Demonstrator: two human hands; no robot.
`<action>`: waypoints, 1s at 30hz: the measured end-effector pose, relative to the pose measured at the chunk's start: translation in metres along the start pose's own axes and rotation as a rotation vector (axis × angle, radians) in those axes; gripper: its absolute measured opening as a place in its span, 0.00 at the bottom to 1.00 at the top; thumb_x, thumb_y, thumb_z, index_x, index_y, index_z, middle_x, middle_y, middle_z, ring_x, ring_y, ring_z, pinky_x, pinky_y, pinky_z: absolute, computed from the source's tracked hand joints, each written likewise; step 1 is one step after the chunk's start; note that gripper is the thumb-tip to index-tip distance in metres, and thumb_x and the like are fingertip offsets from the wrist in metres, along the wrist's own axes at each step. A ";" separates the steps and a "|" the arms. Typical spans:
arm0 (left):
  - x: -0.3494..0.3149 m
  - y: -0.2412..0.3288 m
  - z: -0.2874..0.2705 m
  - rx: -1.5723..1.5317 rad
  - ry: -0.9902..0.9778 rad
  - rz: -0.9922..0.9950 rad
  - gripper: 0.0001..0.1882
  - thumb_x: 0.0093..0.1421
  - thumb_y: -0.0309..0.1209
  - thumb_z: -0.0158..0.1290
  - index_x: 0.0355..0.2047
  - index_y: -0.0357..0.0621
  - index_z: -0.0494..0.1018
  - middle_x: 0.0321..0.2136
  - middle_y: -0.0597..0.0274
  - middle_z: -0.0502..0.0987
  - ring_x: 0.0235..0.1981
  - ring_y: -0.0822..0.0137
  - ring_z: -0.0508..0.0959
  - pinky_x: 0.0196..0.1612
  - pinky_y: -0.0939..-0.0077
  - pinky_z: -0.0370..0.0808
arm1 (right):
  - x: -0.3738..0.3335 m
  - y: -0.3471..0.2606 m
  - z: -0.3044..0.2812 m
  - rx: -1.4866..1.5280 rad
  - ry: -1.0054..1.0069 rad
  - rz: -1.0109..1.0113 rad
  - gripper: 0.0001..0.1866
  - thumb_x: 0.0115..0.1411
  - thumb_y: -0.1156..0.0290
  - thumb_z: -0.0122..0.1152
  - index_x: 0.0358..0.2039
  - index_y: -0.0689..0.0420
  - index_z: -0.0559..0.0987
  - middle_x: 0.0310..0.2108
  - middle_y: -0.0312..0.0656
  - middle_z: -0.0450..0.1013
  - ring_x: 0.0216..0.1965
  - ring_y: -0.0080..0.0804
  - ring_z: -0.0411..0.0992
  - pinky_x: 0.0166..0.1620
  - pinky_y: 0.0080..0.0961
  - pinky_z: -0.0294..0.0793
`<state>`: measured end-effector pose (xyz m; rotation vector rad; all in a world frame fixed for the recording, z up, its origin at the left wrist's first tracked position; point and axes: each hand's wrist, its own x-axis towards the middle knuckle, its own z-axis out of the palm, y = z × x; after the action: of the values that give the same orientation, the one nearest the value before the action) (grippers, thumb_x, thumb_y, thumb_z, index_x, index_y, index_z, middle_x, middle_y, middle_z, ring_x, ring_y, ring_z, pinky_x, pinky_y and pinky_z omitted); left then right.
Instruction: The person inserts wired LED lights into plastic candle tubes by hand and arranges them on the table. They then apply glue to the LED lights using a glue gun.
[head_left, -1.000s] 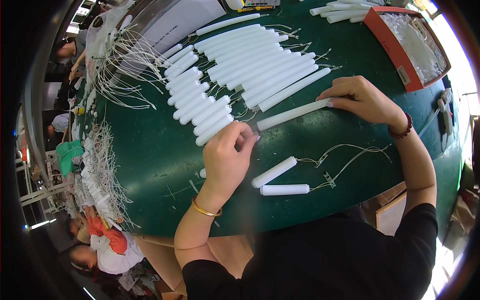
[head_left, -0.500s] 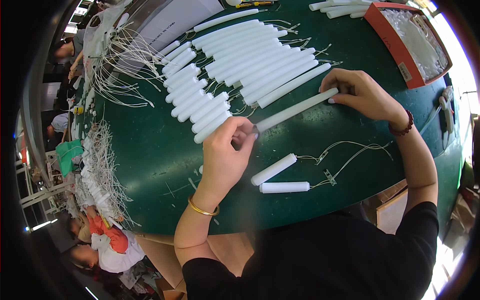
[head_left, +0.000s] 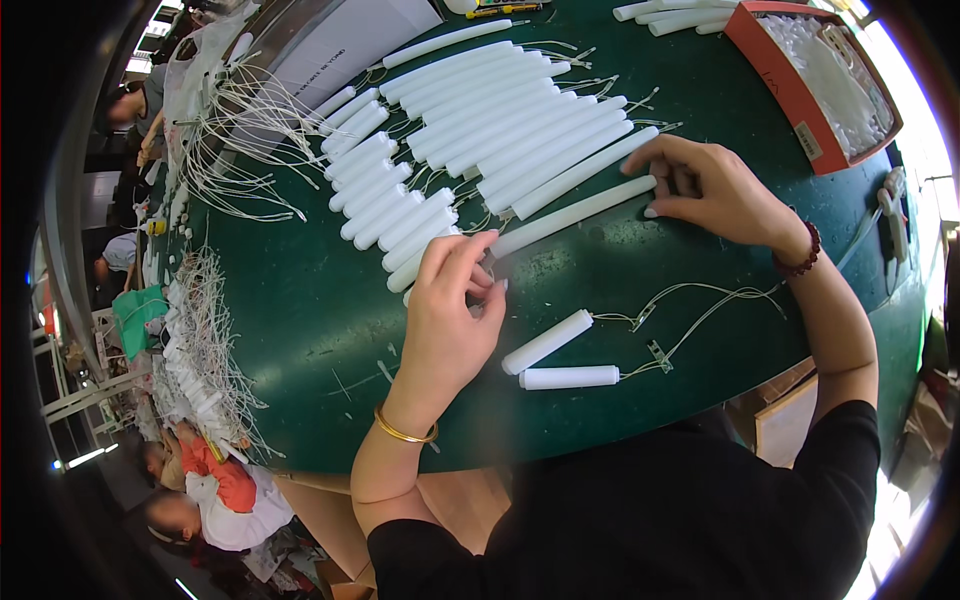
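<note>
A long white tube (head_left: pixel 575 217) lies slanted on the green tabletop, along the near side of a row of similar white tubes (head_left: pixel 520 130). Around its left end is my left hand (head_left: pixel 450 300), thumb and fingers apart, a fingertip close to or touching the tube. My right hand (head_left: pixel 715 190) is at the other end, its index finger stretched over the far side and its thumb on the near side, not pinching. Shorter white tubes (head_left: pixel 385 200) with thin wires lie beyond my left hand. Closer to me are two short white tubes (head_left: pixel 548 342) wired to small boards (head_left: pixel 660 356).
A red box (head_left: pixel 810 130) of clear plastic bags stands at the far right, with pliers (head_left: pixel 893 215) nearby. Loose white wires (head_left: pixel 240 140) spread beside a grey-white box (head_left: pixel 350 45) at the far left. More wired pieces (head_left: pixel 200 350) line the left edge, where other people sit.
The long tube has moved slightly left and away from me, closer to the row. Both hands have loosened from its ends, their fingers spreading.
</note>
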<state>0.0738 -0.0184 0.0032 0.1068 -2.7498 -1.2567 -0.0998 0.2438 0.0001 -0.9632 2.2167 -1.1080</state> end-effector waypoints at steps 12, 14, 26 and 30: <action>-0.001 -0.001 0.007 -0.094 0.026 0.055 0.22 0.52 0.14 0.60 0.48 0.38 0.73 0.40 0.57 0.73 0.24 0.68 0.76 0.30 0.77 0.77 | -0.002 -0.003 0.014 0.024 0.040 -0.160 0.12 0.57 0.74 0.68 0.41 0.59 0.81 0.35 0.41 0.78 0.27 0.24 0.69 0.30 0.20 0.68; 0.000 0.006 -0.003 -0.091 0.050 0.041 0.21 0.52 0.16 0.62 0.47 0.38 0.74 0.37 0.58 0.74 0.24 0.68 0.76 0.29 0.77 0.76 | 0.000 -0.004 0.009 0.001 -0.025 -0.069 0.10 0.56 0.76 0.68 0.40 0.60 0.82 0.35 0.40 0.77 0.27 0.25 0.69 0.30 0.20 0.68; -0.009 0.006 -0.009 0.624 0.076 0.019 0.10 0.51 0.36 0.67 0.25 0.46 0.78 0.26 0.64 0.75 0.30 0.59 0.77 0.34 0.64 0.67 | -0.003 -0.015 0.013 -0.052 0.053 -0.071 0.19 0.55 0.78 0.67 0.48 0.58 0.77 0.30 0.38 0.74 0.23 0.20 0.64 0.28 0.20 0.65; -0.006 0.000 -0.006 0.560 0.116 -0.003 0.11 0.52 0.34 0.66 0.31 0.47 0.76 0.24 0.65 0.75 0.29 0.60 0.76 0.34 0.65 0.67 | 0.000 0.002 0.014 0.041 -0.016 0.040 0.22 0.54 0.78 0.68 0.51 0.58 0.77 0.27 0.37 0.73 0.21 0.18 0.62 0.27 0.19 0.63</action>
<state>0.0803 -0.0222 0.0064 0.2212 -2.9064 -0.4306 -0.0912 0.2384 -0.0091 -0.9038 2.1820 -1.1199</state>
